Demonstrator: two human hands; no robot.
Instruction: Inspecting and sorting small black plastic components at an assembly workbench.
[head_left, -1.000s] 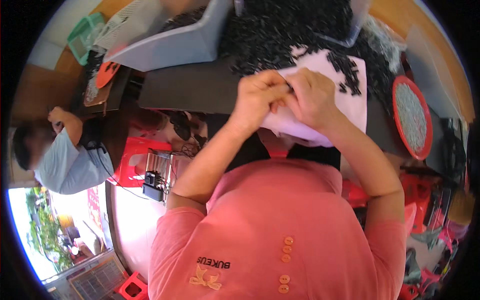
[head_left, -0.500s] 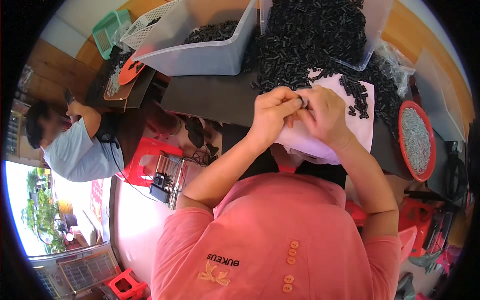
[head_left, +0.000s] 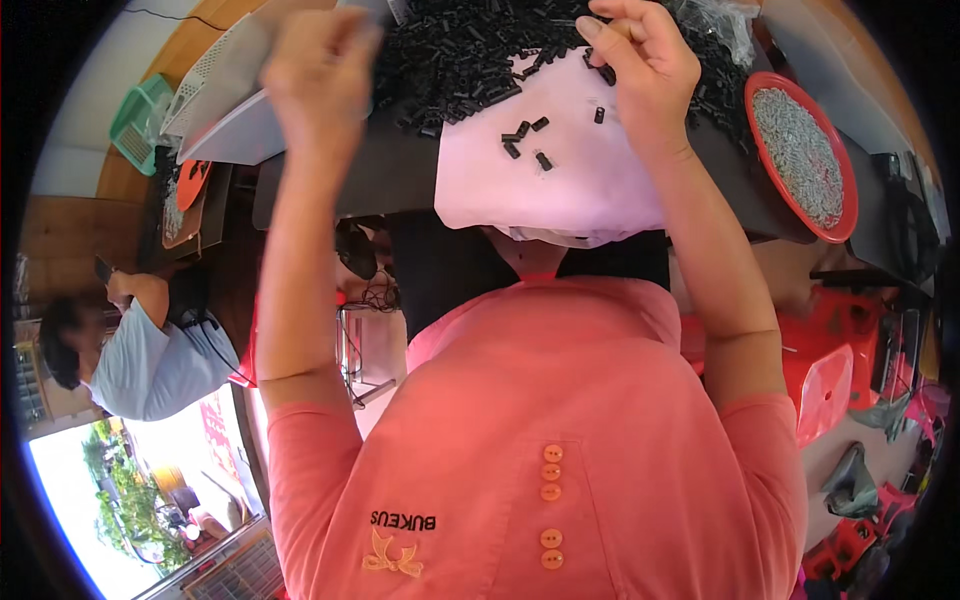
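My left hand (head_left: 325,75) is raised at the upper left, beside the clear plastic bin, and its fingers are smeared by motion. Whether it holds anything cannot be told. At the upper right, my right hand (head_left: 648,75) hovers above the edge of the pile, thumb and index finger apart, with nothing visible between them. Below and between the hands, a white cloth (head_left: 560,195) covers the table's front edge, with several small black plastic pieces (head_left: 522,130) scattered on it. A large heap of similar black pieces (head_left: 470,70) spreads behind the cloth.
A red round tray (head_left: 850,205) full of small silvery metal parts stands on the right of the dark table (head_left: 395,185). Clear plastic film (head_left: 725,25) lies behind it. At the far left are a green basket (head_left: 135,125) and a person in a light shirt (head_left: 160,365).
My hands were together above the cloth, fingers on a small piece; now they are wide apart and farther forward. The view has shifted, and the black pieces on the cloth lie differently.
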